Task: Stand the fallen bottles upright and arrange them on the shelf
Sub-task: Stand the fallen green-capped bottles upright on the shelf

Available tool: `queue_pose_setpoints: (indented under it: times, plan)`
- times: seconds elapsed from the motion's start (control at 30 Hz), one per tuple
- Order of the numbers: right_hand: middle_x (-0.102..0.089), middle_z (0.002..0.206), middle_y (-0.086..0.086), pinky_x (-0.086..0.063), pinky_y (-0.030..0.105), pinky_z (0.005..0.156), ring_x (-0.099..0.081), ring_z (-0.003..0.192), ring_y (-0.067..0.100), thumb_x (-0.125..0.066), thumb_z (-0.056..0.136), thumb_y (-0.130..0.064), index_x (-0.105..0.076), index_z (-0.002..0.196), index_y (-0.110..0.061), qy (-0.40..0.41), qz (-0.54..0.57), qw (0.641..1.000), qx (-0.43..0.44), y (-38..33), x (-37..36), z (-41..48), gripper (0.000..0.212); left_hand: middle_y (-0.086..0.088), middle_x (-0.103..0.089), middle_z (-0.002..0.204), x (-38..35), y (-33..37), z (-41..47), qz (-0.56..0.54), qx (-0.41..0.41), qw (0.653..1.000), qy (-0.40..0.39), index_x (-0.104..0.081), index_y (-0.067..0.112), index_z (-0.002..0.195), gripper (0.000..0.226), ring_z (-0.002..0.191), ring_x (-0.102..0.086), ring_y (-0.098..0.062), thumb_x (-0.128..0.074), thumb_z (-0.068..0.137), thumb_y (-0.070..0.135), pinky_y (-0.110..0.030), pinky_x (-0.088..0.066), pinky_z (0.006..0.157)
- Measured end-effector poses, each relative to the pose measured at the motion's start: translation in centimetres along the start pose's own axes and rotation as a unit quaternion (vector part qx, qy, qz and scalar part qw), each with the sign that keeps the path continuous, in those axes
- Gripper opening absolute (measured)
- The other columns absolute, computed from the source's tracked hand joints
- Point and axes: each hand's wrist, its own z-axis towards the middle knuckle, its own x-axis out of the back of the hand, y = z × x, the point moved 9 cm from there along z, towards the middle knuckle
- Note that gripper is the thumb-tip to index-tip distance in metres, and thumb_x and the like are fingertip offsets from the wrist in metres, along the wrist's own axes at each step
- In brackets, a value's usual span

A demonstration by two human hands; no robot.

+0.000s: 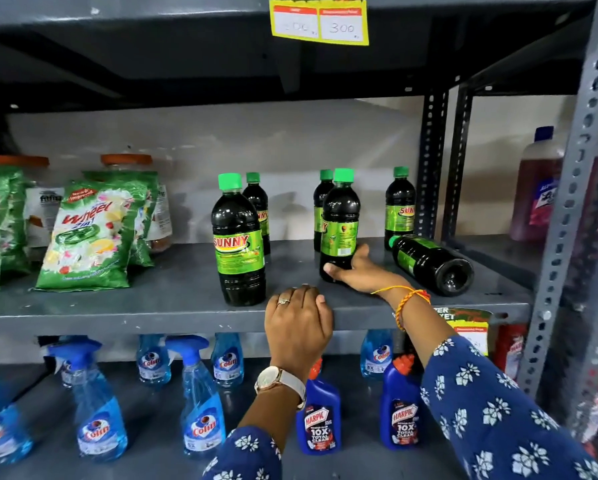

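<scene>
Right hand (356, 273) is wrapped around the base of an upright green-capped bottle (340, 223) near the middle of the grey shelf (152, 306), thumb in front, fingers behind. Left hand (299, 323) grips nothing but the shelf's front lip, fingers curled over its edge, just beside another upright bottle (239, 244). One fallen bottle (430, 263) lies on its side at the right, base toward the camera, while three more (399, 202) stand upright along the back.
</scene>
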Motion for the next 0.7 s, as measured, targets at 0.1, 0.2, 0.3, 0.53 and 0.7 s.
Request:
queue_pose_setpoints:
  times: [0.1, 0.2, 0.3, 0.53, 0.7]
  plan:
    - [-0.041, 0.128, 0.005, -0.031, 0.025, 0.088, -0.044, 0.115, 0.019, -0.069, 0.070, -0.058, -0.014, 0.137, -0.004, 0.027, 0.073, 0.997, -0.028, 0.2, 0.2, -0.1, 0.102, -0.007, -0.072, 0.080, -0.1, -0.1, 0.1, 0.003, 0.005, 1.000, -0.003, -0.070, 0.009, 0.082, 0.033, 0.071, -0.064, -0.025, -0.040, 0.086, 0.022, -0.036, -0.045, 0.069]
    - [-0.043, 0.131, 0.009, -0.036, 0.030, 0.091, -0.042, 0.123, 0.023, -0.072, 0.050, -0.072, -0.027, 0.123, -0.011, 0.123, 0.076, 0.989, -0.023, 0.0, 1.1, -0.2, 0.105, -0.007, -0.072, 0.080, -0.1, -0.1, 0.1, 0.002, 0.004, 1.000, 0.006, -0.071, 0.009, 0.083, 0.034, 0.070, -0.064, -0.025, -0.040, 0.085, 0.023, -0.035, -0.045, 0.069]
    - [-0.042, 0.121, 0.008, -0.038, 0.030, 0.091, -0.041, 0.118, 0.023, -0.079, 0.045, -0.067, -0.033, 0.113, -0.015, 0.183, 0.049, 0.982, 0.024, -0.7, 1.8, -0.1, 0.097, -0.006, -0.073, 0.082, -0.1, -0.2, 0.1, -0.006, 0.000, 1.000, 0.025, -0.071, 0.010, 0.082, 0.034, 0.071, -0.064, -0.024, -0.040, 0.084, 0.023, -0.035, -0.044, 0.070]
    - [-0.049, 0.084, -0.016, -0.032, 0.014, 0.056, -0.051, 0.087, 0.013, -0.076, 0.063, -0.036, -0.036, 0.102, -0.023, 0.178, 0.122, 0.976, 0.035, 0.2, 2.3, 0.5, 0.058, -0.007, -0.073, 0.082, 0.1, -0.1, 0.0, 0.001, -0.002, 0.998, 0.056, -0.072, 0.009, 0.083, 0.034, 0.072, -0.065, -0.025, -0.040, 0.084, 0.023, -0.036, -0.040, 0.073]
    - [-0.047, 0.090, -0.009, -0.031, 0.012, 0.055, -0.049, 0.078, 0.003, -0.085, 0.054, -0.045, -0.035, 0.098, -0.017, 0.213, 0.108, 0.969, 0.058, -0.8, 2.8, 0.0, 0.072, -0.007, -0.073, 0.084, -0.1, -0.3, -0.1, -0.005, -0.001, 0.999, 0.040, -0.071, 0.010, 0.085, 0.034, 0.074, -0.065, -0.025, -0.040, 0.085, 0.024, -0.036, -0.039, 0.074]
